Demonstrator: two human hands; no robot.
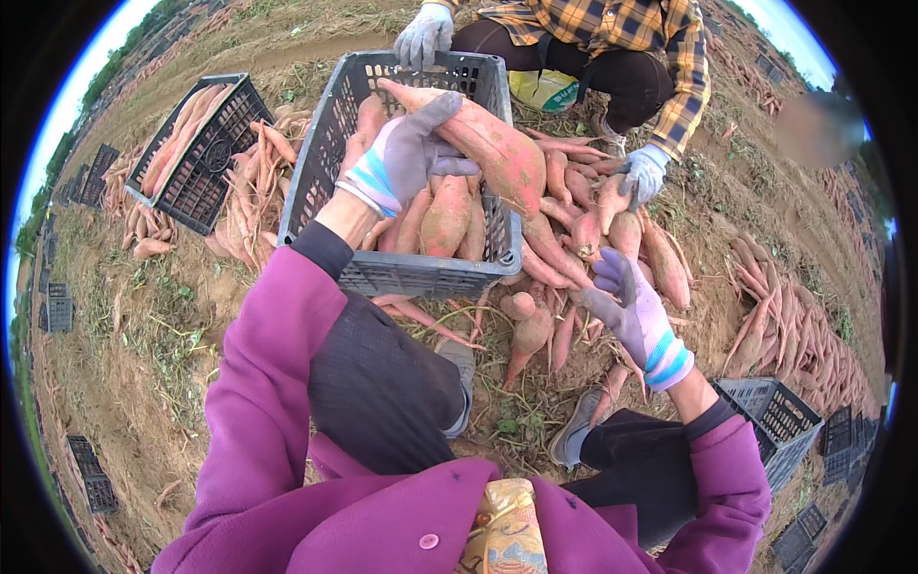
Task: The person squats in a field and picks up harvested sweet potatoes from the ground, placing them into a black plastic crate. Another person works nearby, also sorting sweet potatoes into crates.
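My left hand [412, 154], in a grey-palmed work glove, grips a large sweet potato [495, 147] above a black plastic crate [423, 276]. Inside the crate lie several other sweet potatoes [446, 219], partly hidden by my left hand and the large one. My right hand [627, 308], gloved alike, has its fingers apart and nothing in its palm. It is over the near right side of a loose heap of sweet potatoes [534, 326] on the soil; whether the fingertips touch the heap I cannot tell.
Across the crate a co-worker's gloved hand [424, 36] rests on its far rim; the other [645, 172] holds a sweet potato in the heap. A full crate [204, 168] stands tilted at left. Another crate [782, 423] is behind my right arm, near a long sweet potato row [803, 337].
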